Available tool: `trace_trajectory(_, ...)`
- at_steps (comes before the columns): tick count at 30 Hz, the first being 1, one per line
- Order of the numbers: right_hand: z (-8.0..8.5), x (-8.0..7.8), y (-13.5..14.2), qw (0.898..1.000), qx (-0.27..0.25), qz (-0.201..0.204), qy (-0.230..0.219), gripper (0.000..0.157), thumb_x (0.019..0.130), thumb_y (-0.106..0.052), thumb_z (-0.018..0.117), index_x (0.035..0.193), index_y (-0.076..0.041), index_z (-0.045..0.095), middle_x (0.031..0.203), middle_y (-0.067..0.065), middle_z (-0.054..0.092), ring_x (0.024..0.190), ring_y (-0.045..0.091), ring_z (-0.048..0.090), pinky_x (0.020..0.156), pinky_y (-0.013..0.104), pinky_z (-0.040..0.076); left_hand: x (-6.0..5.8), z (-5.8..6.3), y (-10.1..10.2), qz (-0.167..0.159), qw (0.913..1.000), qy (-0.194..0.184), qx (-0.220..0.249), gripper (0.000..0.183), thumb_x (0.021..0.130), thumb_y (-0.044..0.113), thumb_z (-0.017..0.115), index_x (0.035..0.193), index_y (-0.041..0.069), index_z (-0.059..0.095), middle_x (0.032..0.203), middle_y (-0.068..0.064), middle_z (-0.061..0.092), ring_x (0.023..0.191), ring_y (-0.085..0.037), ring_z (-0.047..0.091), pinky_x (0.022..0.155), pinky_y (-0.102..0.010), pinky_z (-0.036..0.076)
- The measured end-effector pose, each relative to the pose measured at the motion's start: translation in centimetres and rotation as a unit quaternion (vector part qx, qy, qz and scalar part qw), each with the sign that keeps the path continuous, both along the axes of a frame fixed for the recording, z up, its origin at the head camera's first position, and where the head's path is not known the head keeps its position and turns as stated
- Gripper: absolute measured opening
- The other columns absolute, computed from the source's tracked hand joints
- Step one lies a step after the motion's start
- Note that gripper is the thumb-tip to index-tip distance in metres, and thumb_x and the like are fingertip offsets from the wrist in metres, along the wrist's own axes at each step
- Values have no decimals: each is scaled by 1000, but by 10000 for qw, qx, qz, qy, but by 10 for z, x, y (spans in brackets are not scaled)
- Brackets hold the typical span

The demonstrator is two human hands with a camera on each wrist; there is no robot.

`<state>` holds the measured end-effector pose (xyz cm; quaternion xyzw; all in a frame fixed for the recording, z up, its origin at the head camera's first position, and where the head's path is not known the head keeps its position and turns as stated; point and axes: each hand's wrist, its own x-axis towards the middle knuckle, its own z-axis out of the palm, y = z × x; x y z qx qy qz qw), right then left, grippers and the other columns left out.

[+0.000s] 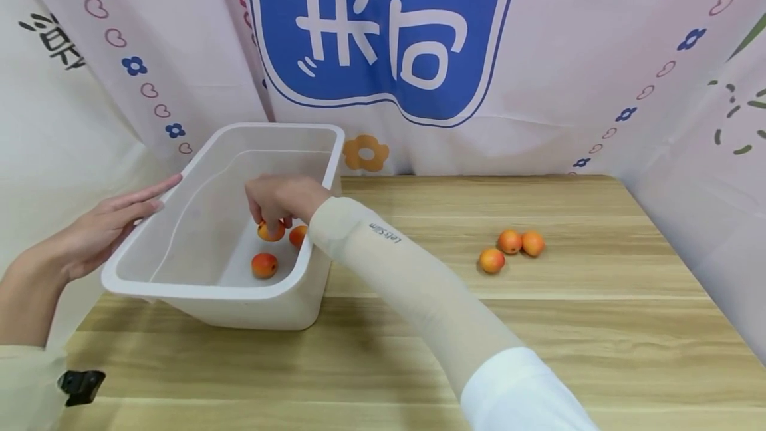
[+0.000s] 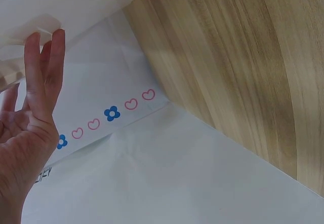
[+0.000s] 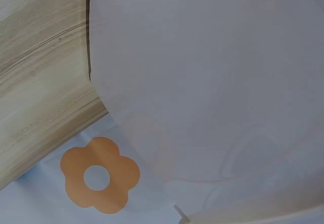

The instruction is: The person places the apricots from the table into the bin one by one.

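A white translucent plastic bin (image 1: 203,292) stands on the left part of the table. My right hand (image 1: 284,197) reaches down into it over the right rim, fingertips pinching an orange-red apricot-like fruit (image 1: 272,231) low in the bin. Two more such fruits lie there: one fruit (image 1: 264,265) towards the near end, another fruit (image 1: 298,236) by the right wall, partly hidden. Against the bin's left side rests my left hand (image 1: 102,235); in the left wrist view its long fingers (image 2: 38,74) are straight and touch the bin's outer wall. The right wrist view shows the bin's wall, not the hand.
Three similar fruits (image 1: 510,242) sit close together on the wooden table (image 1: 568,351), right of the bin. A printed cloth (image 1: 568,72) hangs behind the table, and pale cloth flanks both sides. My right forearm crosses above the bin's right rim.
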<state>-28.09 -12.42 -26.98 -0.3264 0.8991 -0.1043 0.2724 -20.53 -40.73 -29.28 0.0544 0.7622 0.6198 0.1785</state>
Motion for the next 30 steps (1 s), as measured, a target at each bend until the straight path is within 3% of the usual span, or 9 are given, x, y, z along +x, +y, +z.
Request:
trace_trajectory(6, 0, 0, 0, 10000, 66, 37, 43, 27, 90, -13, 83, 112, -19, 70, 110, -2, 66, 92, 21, 69, 70, 22, 58, 0, 1, 1, 2, 10000, -36, 3, 51, 115, 13, 35, 153, 46, 46, 127, 28, 64, 105, -6, 70, 76, -33, 63)
trace_trajectory(13, 2, 2, 1, 9999, 41, -87, -32, 41, 90, -24, 83, 128, -25, 66, 121, -7, 59, 103, 21, 70, 73, 23, 58, 0, 1, -1, -30, 10000, -51, -12, 51, 115, 14, 35, 156, 45, 42, 127, 28, 64, 105, -5, 70, 76, -34, 63)
trace_trajectory(19, 7, 4, 9, 9982, -404, 433, 104, 42, 95, -26, 78, 135, -21, 66, 111, -3, 67, 88, 18, 64, 70, 23, 54, -2, 1, 1, 11, 9998, -58, -213, 52, 115, 16, 36, 158, 45, 38, 125, 29, 64, 103, -6, 70, 75, -36, 63)
trace_trajectory(22, 12, 7, 23, 9903, -884, 1010, 357, 40, 97, -23, 76, 135, -14, 67, 110, 1, 70, 89, 15, 61, 74, 20, 53, -3, 1, 3, 38, 9998, -68, -158, 51, 115, 16, 35, 156, 46, 41, 125, 28, 65, 102, -7, 70, 75, -36, 63)
trace_trajectory(25, 17, 11, 42, 9762, -1424, 1496, 661, 35, 98, -20, 75, 131, -9, 70, 113, 2, 70, 98, 13, 61, 83, 16, 52, -2, 0, 4, 40, 10000, -72, -30, 51, 115, 15, 35, 154, 46, 45, 125, 27, 65, 103, -7, 70, 75, -35, 63)
trace_trajectory(30, 22, 21, 78, 9606, -2130, 1594, 802, 31, 98, -17, 74, 127, -7, 72, 111, 2, 71, 101, 10, 65, 88, 14, 52, -1, 0, 3, 63, 10000, 18, -8, 51, 115, 14, 35, 151, 47, 48, 124, 29, 64, 101, -7, 71, 73, -34, 63)
